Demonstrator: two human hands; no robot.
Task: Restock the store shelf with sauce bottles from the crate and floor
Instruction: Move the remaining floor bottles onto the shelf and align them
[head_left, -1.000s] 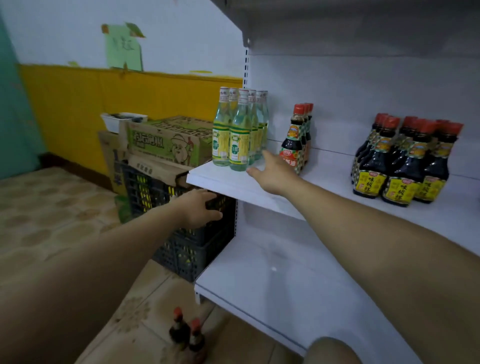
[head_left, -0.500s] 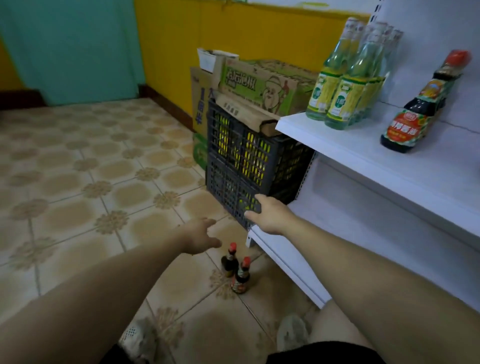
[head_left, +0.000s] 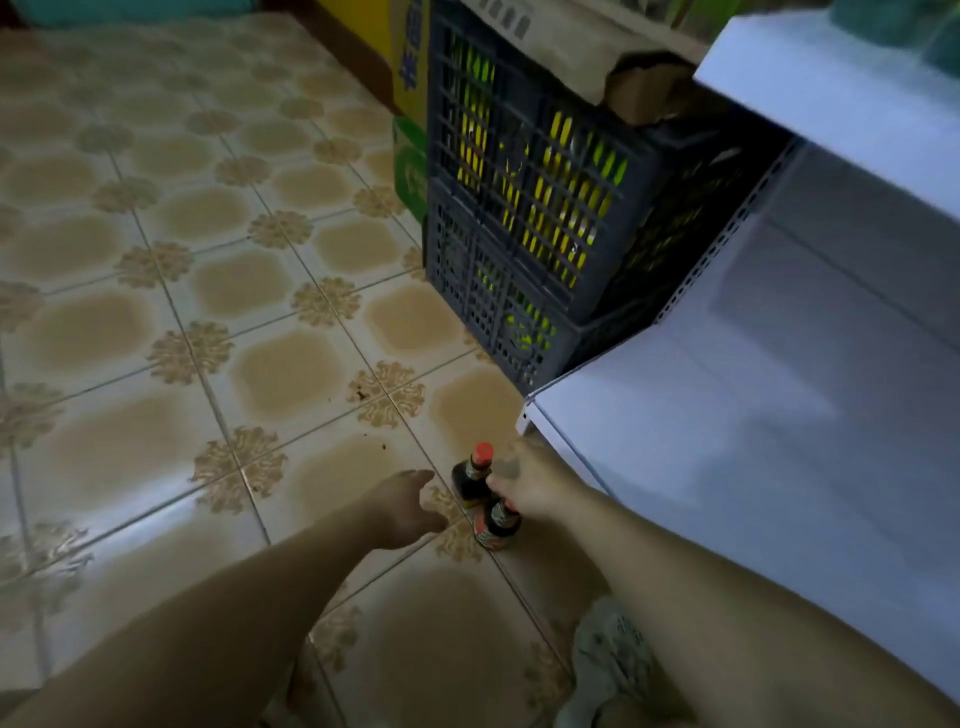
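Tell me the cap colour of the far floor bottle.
Red, on the far bottle; the head view shows it clearly.

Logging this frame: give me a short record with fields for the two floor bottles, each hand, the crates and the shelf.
far bottle: upright on the tiles, red cap showing
near bottle: upright, top hidden under the right hand
right hand: over the near bottle's top; grip unclear, blurred
left hand: open, beside the bottles, apart from both
crates: dark, stacked, against the shelf end
bottom shelf: white, visible part bare
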